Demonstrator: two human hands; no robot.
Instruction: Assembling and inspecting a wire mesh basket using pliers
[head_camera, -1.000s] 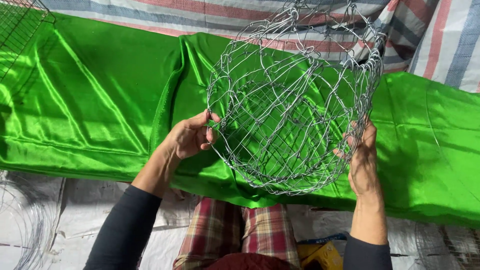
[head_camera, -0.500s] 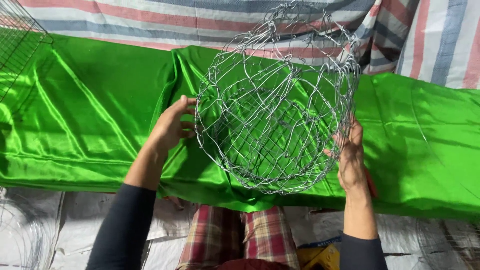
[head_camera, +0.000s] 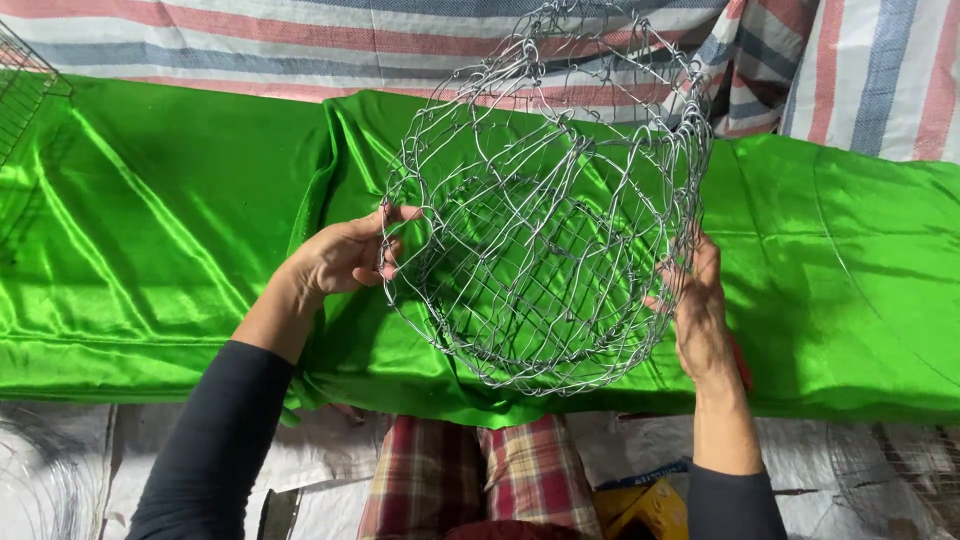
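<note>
The wire basket (head_camera: 545, 210) is silver-grey. The cloth (head_camera: 170, 230) under it is bright shiny green. The tarp (head_camera: 250, 40) behind has red, blue, white stripes. The trousers (head_camera: 480, 480) are red plaid, the sleeves (head_camera: 215, 440) dark.

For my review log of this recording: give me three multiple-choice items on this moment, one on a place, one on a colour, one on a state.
1. Where is the wire basket?
A. Held over the green cloth
B. Lying on the floor
C. Hanging from a hook

2. What colour are the person's sleeves?
A. White
B. Dark
C. Yellow

3. How is the basket held?
A. By the left hand alone
B. By nobody
C. By the left hand and the right hand, one on each side

Answers:
1 A, it is raised above the shiny cloth.
2 B, both forearms are covered in dark fabric.
3 C, fingers of each hand close a grip on the mesh at opposite sides.
</note>
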